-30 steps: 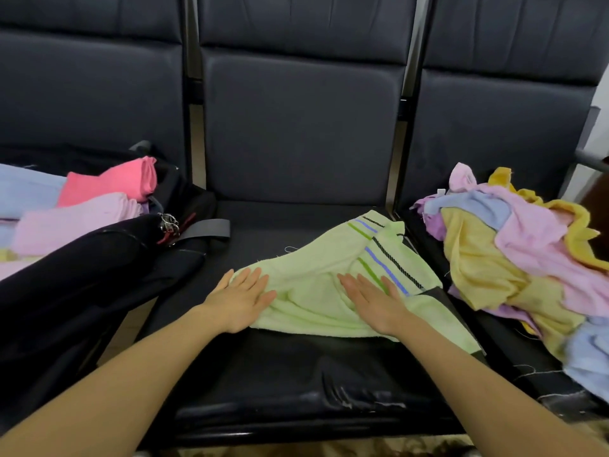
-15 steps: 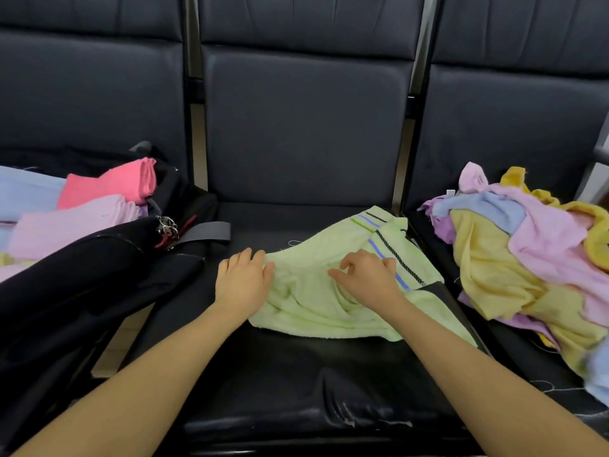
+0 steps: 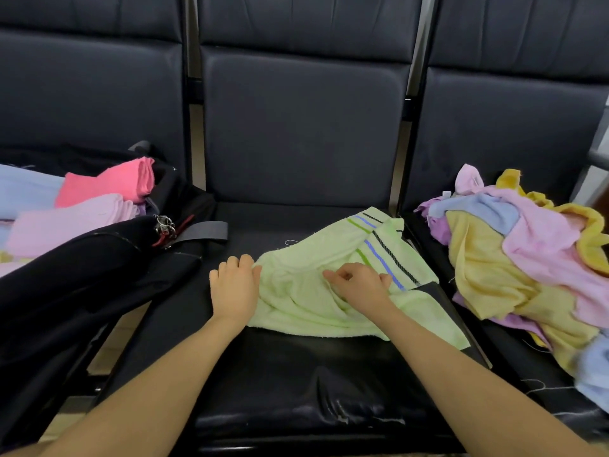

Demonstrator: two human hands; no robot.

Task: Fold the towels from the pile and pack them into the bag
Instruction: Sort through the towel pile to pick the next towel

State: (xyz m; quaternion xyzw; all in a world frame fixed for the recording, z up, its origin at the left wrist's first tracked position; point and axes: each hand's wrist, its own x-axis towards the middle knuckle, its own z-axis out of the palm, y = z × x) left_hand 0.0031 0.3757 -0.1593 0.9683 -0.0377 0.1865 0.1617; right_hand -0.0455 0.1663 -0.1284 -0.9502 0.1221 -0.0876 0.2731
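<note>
Towel, pale green (image 3: 306, 291), lies rumpled on the middle seat (image 3: 296, 374) of a row of dark padded chairs, and it is the piece now in hand. It looks soft, light and limp, so I judge it will sag and crease wherever it is unsupported; the sensible places to take it are the corners and the hemmed edges, not the bunched middle. Its long axis seems to run from the near left, by the left hand (image 3: 234, 288), up to the far right, where the striped end (image 3: 379, 245) with green, blue and black bands points toward the neighbouring seat's gap. The left hand rests at the towel's left edge with its fingers (image 3: 245, 258) curled over the cloth; it appears to grip that edge, though the tips are hidden. The right hand (image 3: 361, 285) sits on the middle of the towel, its fingers (image 3: 333, 275) bent and pinching a ridge of fabric. On the seat to the right is the loose pile (image 3: 527, 258) of yellow, pink, lilac and blue towels, well apart from both hands. On the left seat the black bag (image 3: 82, 265) lies open with folded towels (image 3: 108, 189) inside, pink, lilac and blue.
</note>
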